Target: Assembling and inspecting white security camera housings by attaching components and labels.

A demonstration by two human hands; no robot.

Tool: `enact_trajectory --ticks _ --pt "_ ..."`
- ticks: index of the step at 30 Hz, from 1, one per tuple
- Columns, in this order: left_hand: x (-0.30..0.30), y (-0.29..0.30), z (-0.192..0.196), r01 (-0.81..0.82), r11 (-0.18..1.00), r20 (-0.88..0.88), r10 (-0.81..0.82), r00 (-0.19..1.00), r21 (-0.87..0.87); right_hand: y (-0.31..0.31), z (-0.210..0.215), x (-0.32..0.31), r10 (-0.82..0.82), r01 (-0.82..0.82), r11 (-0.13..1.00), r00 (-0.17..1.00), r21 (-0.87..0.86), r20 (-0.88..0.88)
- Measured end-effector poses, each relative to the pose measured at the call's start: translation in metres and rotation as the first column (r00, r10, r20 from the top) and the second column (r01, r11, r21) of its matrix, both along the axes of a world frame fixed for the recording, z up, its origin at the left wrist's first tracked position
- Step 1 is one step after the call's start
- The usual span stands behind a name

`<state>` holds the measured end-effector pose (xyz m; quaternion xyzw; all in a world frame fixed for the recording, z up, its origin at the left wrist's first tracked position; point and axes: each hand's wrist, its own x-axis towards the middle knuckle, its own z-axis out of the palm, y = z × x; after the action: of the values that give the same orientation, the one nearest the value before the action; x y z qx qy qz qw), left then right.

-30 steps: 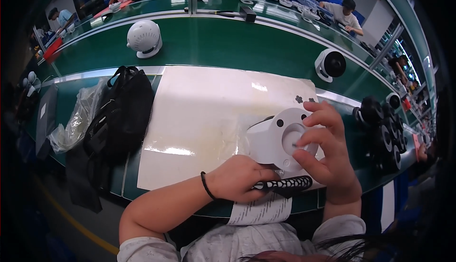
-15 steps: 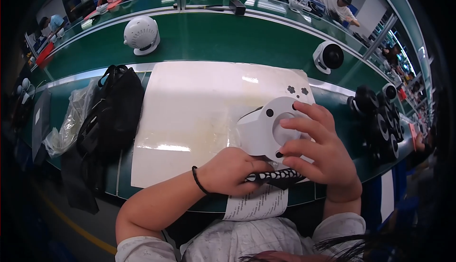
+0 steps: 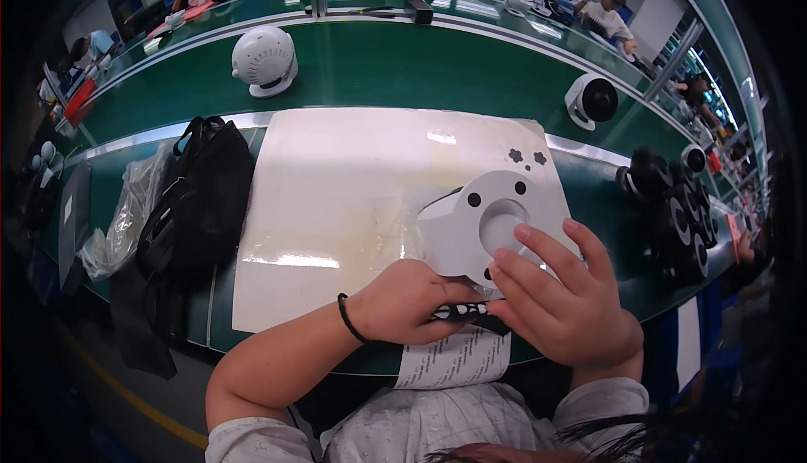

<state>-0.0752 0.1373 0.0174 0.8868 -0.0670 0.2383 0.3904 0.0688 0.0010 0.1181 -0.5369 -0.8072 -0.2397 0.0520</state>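
A white rounded device base lies on the pale mat with its underside facing me. It has a round recess and black round pads near its edge. My left hand is closed on a black strip with white cut-out shapes, just below the base. My right hand is open, fingers stretched and spread over the right part of the base. Its lowest digit is at the strip's right end; whether it grips the strip I cannot tell. A white sheet with printed rows hangs below the left hand.
A black bag and clear plastic bags lie left of the mat. White round-headed devices stand on the green belt beyond. Black round parts are piled at right. Several people work across the line.
My right hand has drawn back toward me from the base's far pad, uncovering it and the recess. Both white devices on the belt have shifted slightly right. The left hand keeps its hold.
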Motion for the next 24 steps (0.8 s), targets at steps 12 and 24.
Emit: enact_trajectory --ticks 12,24 --pt "-0.012 -0.003 0.009 -0.009 0.999 -0.039 0.008 0.999 -0.034 0.014 -0.013 0.0 0.217 -0.277 0.959 0.848 -0.055 -0.484" --pt "-0.015 -0.004 0.001 -0.075 0.991 0.002 0.075 0.997 -0.109 0.019 0.008 0.03 -0.058 -0.103 0.98 0.675 -0.172 -0.736"
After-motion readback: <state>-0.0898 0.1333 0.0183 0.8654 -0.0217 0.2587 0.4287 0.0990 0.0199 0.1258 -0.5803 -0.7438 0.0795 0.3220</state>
